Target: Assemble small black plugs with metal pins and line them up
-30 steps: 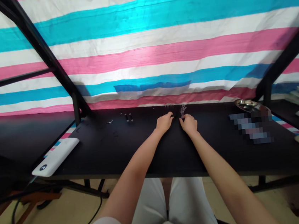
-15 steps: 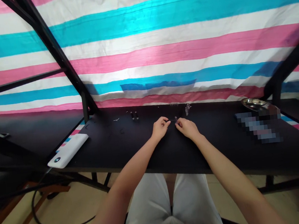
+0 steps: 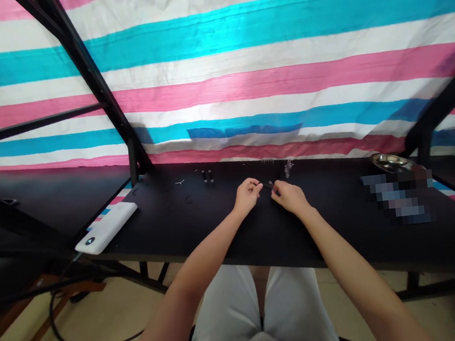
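Basically, head view only. Both hands close together over the middle of the black table (image 3: pixel 218 236), fiddling with a tiny dark piece (image 3: pixel 267 185) between them. Thumb and forefinger of the left hand (image 3: pixel 247 194) pinched narrow on one end. Same deal on the right hand (image 3: pixel 291 197): fingertips (image 3: pixel 274 190) closed down on the other end, remaining fingers tucked. Piece at or just over the tabletop, hard to say which, and too small to identify. Probably mid fine-handling step. Calls for steady fingertip pressure next, easy to fumble. Little bits (image 3: pixel 288 167) behind the hands, metal dish (image 3: pixel 391 162) off right, white power bank (image 3: pixel 107 228) off left.
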`<state>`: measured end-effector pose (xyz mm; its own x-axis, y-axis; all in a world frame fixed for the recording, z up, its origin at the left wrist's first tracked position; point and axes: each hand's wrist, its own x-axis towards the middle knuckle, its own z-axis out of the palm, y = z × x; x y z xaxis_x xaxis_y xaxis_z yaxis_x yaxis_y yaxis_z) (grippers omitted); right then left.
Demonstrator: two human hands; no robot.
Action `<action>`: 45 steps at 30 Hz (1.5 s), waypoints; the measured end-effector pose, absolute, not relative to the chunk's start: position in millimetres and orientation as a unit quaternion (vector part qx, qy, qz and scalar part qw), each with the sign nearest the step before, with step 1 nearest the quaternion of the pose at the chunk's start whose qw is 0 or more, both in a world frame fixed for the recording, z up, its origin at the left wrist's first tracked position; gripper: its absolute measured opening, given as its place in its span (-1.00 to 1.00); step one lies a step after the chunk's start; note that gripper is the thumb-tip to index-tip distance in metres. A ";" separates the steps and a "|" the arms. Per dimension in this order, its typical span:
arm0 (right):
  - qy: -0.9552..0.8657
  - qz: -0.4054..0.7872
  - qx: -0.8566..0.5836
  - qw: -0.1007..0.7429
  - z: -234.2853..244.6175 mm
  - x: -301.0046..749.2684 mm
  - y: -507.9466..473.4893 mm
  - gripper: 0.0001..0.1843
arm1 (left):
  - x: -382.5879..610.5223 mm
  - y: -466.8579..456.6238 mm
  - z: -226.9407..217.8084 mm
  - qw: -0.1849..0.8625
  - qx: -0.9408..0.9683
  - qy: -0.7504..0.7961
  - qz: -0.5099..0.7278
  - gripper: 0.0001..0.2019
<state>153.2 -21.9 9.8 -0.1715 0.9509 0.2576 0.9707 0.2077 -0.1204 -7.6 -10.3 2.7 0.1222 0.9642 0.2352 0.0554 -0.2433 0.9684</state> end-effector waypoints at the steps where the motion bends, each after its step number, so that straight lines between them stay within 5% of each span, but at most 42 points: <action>1: -0.764 -0.034 -0.630 0.139 10.0 153.4 -21.9 -0.85 | -7.4 -9.7 2.1 0.449 0.596 0.424 0.514 -0.77; 16: -0.769 -0.049 -0.631 0.094 17.5 150.1 -26.9 -0.87 | -8.3 -9.4 4.9 0.444 0.593 0.429 0.518 -0.74; 22: -0.775 -0.071 -0.625 0.061 17.8 146.1 -29.1 -0.87 | -9.4 -13.6 6.8 0.338 0.670 0.437 0.495 -0.77; 45: -0.787 -0.092 -0.602 0.100 24.2 148.1 -35.2 -0.84 | -12.7 -18.2 9.8 0.231 0.743 0.424 0.463 -0.79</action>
